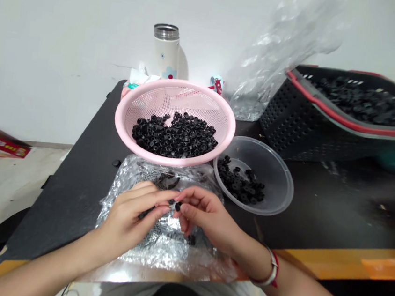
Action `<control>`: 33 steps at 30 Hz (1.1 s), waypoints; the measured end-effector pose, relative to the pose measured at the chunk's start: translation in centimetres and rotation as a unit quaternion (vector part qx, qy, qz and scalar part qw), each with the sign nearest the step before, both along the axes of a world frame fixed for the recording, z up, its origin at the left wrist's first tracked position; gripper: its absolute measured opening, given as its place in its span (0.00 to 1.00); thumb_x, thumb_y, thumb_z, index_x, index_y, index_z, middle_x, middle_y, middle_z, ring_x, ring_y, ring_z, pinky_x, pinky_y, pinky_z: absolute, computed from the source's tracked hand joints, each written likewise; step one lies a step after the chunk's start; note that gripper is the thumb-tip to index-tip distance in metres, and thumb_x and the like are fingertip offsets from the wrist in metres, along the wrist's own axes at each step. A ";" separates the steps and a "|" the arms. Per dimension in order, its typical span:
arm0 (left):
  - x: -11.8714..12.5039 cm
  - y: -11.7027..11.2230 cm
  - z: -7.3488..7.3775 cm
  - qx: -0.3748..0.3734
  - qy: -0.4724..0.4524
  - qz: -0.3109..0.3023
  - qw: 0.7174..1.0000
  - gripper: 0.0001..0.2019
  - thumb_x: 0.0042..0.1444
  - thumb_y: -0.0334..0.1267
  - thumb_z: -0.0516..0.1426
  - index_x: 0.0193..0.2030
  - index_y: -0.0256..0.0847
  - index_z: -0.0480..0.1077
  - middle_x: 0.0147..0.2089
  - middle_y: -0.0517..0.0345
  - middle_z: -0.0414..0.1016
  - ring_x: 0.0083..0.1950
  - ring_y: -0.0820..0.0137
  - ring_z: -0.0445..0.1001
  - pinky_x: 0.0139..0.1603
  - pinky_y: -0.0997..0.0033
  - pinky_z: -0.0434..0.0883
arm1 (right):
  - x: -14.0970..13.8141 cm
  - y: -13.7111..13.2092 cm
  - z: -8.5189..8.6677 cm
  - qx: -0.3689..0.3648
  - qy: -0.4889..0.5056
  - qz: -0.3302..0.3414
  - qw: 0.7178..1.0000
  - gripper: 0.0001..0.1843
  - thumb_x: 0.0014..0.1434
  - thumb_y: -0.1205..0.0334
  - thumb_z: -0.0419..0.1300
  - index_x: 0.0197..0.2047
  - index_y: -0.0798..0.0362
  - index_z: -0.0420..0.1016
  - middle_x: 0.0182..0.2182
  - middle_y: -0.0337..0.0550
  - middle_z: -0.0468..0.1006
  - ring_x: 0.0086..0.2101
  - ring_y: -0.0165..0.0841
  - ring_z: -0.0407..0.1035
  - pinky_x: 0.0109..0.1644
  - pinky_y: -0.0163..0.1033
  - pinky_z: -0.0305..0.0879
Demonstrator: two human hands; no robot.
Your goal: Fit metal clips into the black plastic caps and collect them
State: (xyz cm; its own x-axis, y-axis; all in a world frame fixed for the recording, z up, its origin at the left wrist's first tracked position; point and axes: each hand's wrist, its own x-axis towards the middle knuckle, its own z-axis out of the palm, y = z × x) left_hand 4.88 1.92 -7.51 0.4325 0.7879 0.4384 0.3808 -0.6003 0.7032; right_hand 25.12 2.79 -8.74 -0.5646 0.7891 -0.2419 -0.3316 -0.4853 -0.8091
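My left hand and my right hand meet over a crinkled clear plastic bag lying on the table. Between my right thumb and fingers is a small round black part. A tiny dark piece shows at the left fingertips, pinched there; its shape is too small to make out. More dark parts lie on or in the bag beneath my hands, partly hidden. Just beyond them stands a pink colander holding many small black ring-like parts. To its right a clear plastic bowl contains black disc-like parts.
A dark perforated basket with a red-edged handle, heaped with black parts, stands at the right. Behind the colander are an uncapped white flask and a tall clear plastic bag. One loose black part lies on the dark table.
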 end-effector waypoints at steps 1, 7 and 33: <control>0.0 0.1 0.1 -0.011 -0.013 0.000 1.000 0.16 0.60 0.23 0.57 0.53 0.42 0.73 0.34 0.59 0.75 0.36 0.73 0.71 0.39 0.72 0.68 | 0.0 0.1 -0.1 -0.009 0.010 0.003 1.000 0.14 0.55 0.59 0.68 0.42 0.54 0.72 0.28 0.36 0.78 0.23 0.24 0.70 0.25 0.28 0.68; -0.1 -0.1 0.5 -0.108 -0.086 0.034 0.990 0.08 0.59 0.26 0.59 0.40 0.44 0.74 0.40 0.59 0.77 0.42 0.72 0.76 0.43 0.73 0.72 | 0.2 0.1 -0.4 -0.052 0.036 0.034 0.997 0.16 0.53 0.58 0.70 0.41 0.56 0.73 0.33 0.41 0.80 0.26 0.25 0.73 0.24 0.27 0.68; 0.9 -0.2 -0.3 -0.058 -0.116 0.022 0.991 0.01 0.53 0.31 0.66 0.32 0.40 0.79 0.31 0.59 0.69 0.30 0.75 0.71 0.29 0.77 0.68 | -0.4 -0.6 -0.7 -0.046 0.084 0.024 0.995 0.15 0.50 0.59 0.72 0.37 0.57 0.75 0.22 0.36 0.78 0.21 0.24 0.70 0.25 0.28 0.65</control>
State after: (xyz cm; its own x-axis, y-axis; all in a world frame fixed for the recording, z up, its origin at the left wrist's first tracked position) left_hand 5.80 1.76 -7.76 0.2948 0.8545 0.4276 0.2252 -0.4970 0.8380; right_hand 24.72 2.17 -9.48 -0.6395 0.7394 -0.2104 -0.4328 -0.5725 -0.6964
